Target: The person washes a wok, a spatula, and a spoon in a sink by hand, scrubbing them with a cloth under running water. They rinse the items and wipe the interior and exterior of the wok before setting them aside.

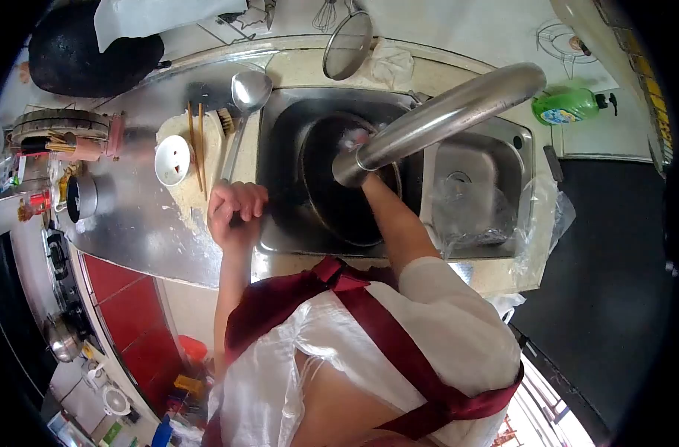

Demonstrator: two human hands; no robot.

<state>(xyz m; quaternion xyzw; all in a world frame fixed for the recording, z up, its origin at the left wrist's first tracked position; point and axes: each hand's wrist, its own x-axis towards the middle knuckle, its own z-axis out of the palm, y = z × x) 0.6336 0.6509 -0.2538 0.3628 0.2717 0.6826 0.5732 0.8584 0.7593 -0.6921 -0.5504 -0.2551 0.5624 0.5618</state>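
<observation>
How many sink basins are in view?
2: the larger basin holding the dark pan, and the smaller basin on its right, partly covered by clear plastic.

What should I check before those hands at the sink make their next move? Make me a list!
1. Pan inside the big basin: ok. The black pan sits in the big basin.
2. Left hand gripping well: cannot tell. The left hand is curled, but its inside is mostly hidden.
3. Right hand easy to see: not ok. The faucet partly covers the right hand.
4. Water off: cannot tell. The faucet's mouth is hidden.
5. Ladle out of the sink: ok. The ladle lies beside it.
</observation>
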